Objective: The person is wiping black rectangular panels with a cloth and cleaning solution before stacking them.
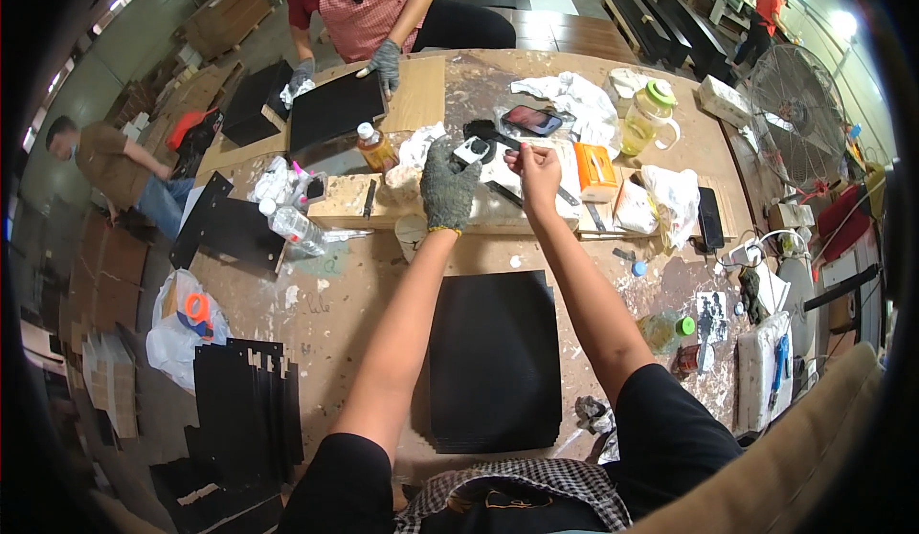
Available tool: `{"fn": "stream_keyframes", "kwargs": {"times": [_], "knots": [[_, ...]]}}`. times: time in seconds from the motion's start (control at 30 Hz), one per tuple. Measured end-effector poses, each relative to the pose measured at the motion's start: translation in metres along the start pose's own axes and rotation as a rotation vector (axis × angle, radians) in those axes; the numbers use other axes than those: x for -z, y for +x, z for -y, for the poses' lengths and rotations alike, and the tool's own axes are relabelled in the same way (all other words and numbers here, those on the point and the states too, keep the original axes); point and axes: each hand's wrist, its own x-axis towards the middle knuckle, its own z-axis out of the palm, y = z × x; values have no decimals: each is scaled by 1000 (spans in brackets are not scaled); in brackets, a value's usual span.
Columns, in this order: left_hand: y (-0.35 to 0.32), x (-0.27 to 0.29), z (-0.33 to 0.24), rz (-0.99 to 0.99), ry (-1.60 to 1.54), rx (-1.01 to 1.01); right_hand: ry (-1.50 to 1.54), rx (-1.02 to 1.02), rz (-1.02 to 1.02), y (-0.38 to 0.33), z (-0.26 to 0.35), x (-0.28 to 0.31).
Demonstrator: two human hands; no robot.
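Note:
My left hand [446, 186], in a grey knit glove, reaches forward and grips a black tape dispenser with a white roll [472, 150] on a raised wooden board [536, 211]. My bare right hand [536, 172] is beside it, fingers pinched on the end of a strip pulled from the roll. A stack of black square sheets [494, 360] lies on the table right in front of me, between my forearms.
Across the table a person in a red apron presses gloved hands on a black sheet [335, 110]. Bottles [374, 146], rags [571, 97], a phone [531, 120], an orange box [596, 170] and a green-lidded jug [650, 118] crowd the table. Notched black panels [247, 402] lie left; a fan [796, 113] stands right.

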Motion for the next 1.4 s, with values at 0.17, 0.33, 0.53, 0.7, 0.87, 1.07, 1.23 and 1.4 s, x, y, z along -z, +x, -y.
{"fn": "stream_keyframes", "kwargs": {"times": [0.17, 0.33, 0.53, 0.7, 0.87, 1.07, 1.23, 1.4], "knots": [[1, 12, 15, 35, -81, 37, 49, -191, 137, -23, 17, 1], [-4, 9, 11, 99, -132, 53, 73, -74, 24, -22, 22, 10], [-13, 17, 5, 58, -35, 62, -36, -64, 147, -48, 14, 0], [-29, 29, -6, 38, 27, -51, -443, 352, 65, 0, 19, -10], [-52, 50, -15, 13, -162, 50, -1239, 718, 159, 36, 29, -31], [-101, 95, -38, -40, -360, 143, -1427, 1023, 377, 26, 40, -31], [-138, 132, -19, -132, -344, 130, 432, -434, 481, -22, 62, -24], [-167, 155, -21, -197, -352, 276, 609, -479, 722, -46, 69, -15]]}}
